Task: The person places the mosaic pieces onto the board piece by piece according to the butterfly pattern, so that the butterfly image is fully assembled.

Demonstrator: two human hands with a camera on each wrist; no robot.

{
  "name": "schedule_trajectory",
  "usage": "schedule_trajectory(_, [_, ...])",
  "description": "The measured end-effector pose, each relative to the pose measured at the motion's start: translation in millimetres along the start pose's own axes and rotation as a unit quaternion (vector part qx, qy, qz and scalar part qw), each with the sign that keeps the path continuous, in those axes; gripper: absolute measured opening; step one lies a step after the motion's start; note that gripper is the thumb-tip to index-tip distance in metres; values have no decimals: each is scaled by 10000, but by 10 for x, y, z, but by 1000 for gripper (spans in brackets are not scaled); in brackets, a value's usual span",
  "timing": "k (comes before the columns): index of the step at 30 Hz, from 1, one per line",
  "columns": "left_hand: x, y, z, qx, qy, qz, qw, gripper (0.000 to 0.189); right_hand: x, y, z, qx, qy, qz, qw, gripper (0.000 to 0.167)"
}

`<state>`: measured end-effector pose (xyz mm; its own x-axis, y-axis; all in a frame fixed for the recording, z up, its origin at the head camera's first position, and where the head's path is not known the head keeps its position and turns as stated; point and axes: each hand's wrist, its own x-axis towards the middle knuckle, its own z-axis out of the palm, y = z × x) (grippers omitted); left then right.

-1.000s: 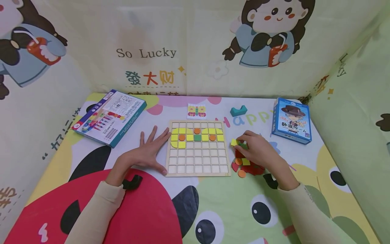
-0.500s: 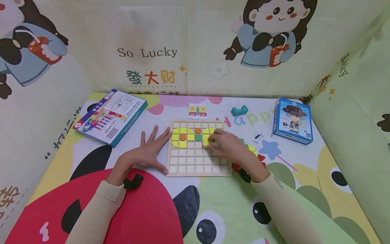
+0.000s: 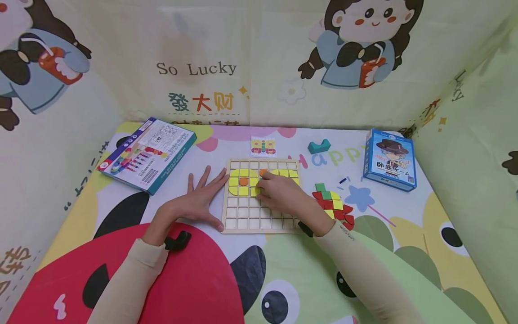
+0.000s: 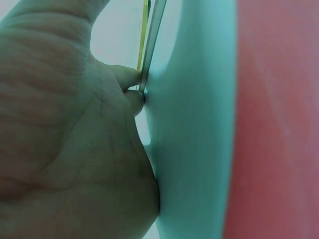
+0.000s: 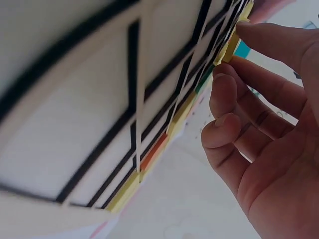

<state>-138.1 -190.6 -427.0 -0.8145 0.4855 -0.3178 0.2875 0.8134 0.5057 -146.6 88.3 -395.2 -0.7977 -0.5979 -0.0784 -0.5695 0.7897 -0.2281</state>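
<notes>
A wooden grid board (image 3: 263, 232) lies mid-table, its upper rows partly filled with yellow tiles (image 3: 243, 191), orange discs (image 3: 243, 181) and a green square that is now hidden in the head view. Over the board's middle, my right hand (image 3: 283, 192) pinches a yellow tile (image 5: 231, 48) between thumb and index finger, close over the grid. The other fingers curl loosely in the right wrist view. My left hand (image 3: 192, 204) rests with fingers spread, index fingertip and thumb touching the board's left edge.
Red, green and yellow tiles (image 3: 332, 203) are heaped right of the board, beside my forearm. Behind it lie a butterfly pattern card (image 3: 263, 146) and a teal block (image 3: 319, 146). A flat box (image 3: 147, 155) stands left; a blue card-game box (image 3: 389, 159) is at right.
From the tile heap, my right hand has moved left with the yellow tile, across the board's right side to its middle. The left hand stays against the left edge.
</notes>
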Motion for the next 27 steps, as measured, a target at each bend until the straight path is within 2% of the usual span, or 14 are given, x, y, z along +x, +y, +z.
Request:
schedule_trajectory(9, [12, -11, 3, -14, 23, 42, 10000, 145, 56, -53, 23, -127, -106, 255, 9995, 34])
schedule_trajectory(18, [25, -21, 8, -4, 29, 2, 10000, 145, 79, -29, 36, -176, -27, 204, 9996, 34])
schedule_trajectory(22, [28, -29, 13, -22, 52, 40, 10000, 145, 23, 42, 14, -19, 5, 269, 9996, 32])
schedule_trajectory(27, [22, -26, 12, -67, 57, 76, 9999, 146, -142, 236, -35, 220, 171, 479, 9985, 32])
